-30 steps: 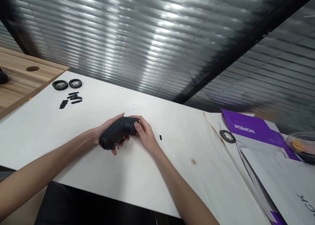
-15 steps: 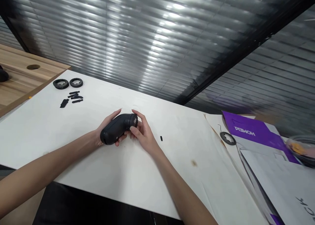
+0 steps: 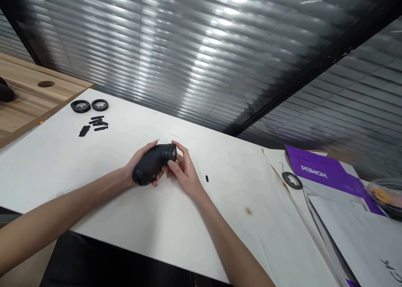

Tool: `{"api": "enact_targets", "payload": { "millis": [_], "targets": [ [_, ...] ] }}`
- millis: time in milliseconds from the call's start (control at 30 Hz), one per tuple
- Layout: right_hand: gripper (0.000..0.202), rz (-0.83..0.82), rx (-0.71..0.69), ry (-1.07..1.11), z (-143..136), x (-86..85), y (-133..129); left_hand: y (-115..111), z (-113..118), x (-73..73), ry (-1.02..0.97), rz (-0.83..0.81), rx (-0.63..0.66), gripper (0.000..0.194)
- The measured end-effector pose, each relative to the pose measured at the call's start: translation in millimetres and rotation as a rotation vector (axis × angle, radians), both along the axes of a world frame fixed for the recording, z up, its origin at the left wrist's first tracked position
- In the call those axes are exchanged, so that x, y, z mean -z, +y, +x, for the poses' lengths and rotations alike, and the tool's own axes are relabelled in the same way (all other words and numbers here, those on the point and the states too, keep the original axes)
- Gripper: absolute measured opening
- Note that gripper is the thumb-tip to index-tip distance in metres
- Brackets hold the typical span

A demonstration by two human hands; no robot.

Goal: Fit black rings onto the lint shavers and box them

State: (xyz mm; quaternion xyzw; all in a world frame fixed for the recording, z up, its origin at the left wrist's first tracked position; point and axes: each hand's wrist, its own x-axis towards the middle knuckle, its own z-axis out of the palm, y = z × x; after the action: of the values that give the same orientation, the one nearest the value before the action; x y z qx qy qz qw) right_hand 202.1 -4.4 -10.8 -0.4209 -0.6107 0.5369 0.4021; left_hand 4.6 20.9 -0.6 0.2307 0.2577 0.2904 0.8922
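A black, angled handheld device with a rounded body and a short round head is held just above the white table. My left hand wraps around its thicker body from the left and below, thumb along the top side. At the head end, my right hand grips the round rim with thumb and forefinger, the other fingers curled underneath. Part of the end face shows light metallic spots between the fingers. A small black piece lies on the table to the right of my right hand.
Black rings and several flat black strips lie at the table's far left. To the right are another black ring, a thin hooked rod, a purple and white box and white packaging. Metal blinds stand behind the table.
The device and both hands appear slightly further right, and the device's body is turned a little. The camera view has also shifted slightly. Both hands keep their hold.
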Motion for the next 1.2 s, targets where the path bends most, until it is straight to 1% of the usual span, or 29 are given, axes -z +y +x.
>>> {"api": "enact_targets", "payload": {
  "millis": [133, 333, 533, 767, 1067, 1133, 1200],
  "targets": [
    [0.072, 0.002, 0.022, -0.020, -0.2, 1.5, -0.2, -0.7, 2.9, 1.7, 0.015, 0.003, -0.021, 0.064],
    [0.074, 0.002, 0.048, -0.050, 0.5, 4.6, -0.7, -1.7, 6.8, 0.6, 0.041, -0.011, -0.045, 0.063],
    [0.071, 0.016, 0.054, -0.005, 0.0, 3.3, 0.2, -5.2, 8.1, -3.3, 0.088, 0.029, 0.006, 0.076],
    [0.070, 0.034, 0.054, 0.000, 0.3, 4.2, -0.4, -7.8, 8.5, -5.7, 0.132, 0.062, 0.015, 0.079],
    [0.067, 0.044, 0.063, 0.015, 0.5, 7.3, -0.4, -9.1, 2.9, -2.9, 0.188, 0.161, 0.062, 0.079],
    [0.066, 0.029, 0.071, 0.034, -0.2, 8.0, -0.2, -9.1, 3.9, -2.3, 0.178, 0.206, 0.050, 0.078],
    [0.067, 0.004, 0.083, 0.057, -1.1, 6.7, -0.2, -10.0, 5.8, -1.1, 0.166, 0.242, 0.011, 0.075]
  ]
}}
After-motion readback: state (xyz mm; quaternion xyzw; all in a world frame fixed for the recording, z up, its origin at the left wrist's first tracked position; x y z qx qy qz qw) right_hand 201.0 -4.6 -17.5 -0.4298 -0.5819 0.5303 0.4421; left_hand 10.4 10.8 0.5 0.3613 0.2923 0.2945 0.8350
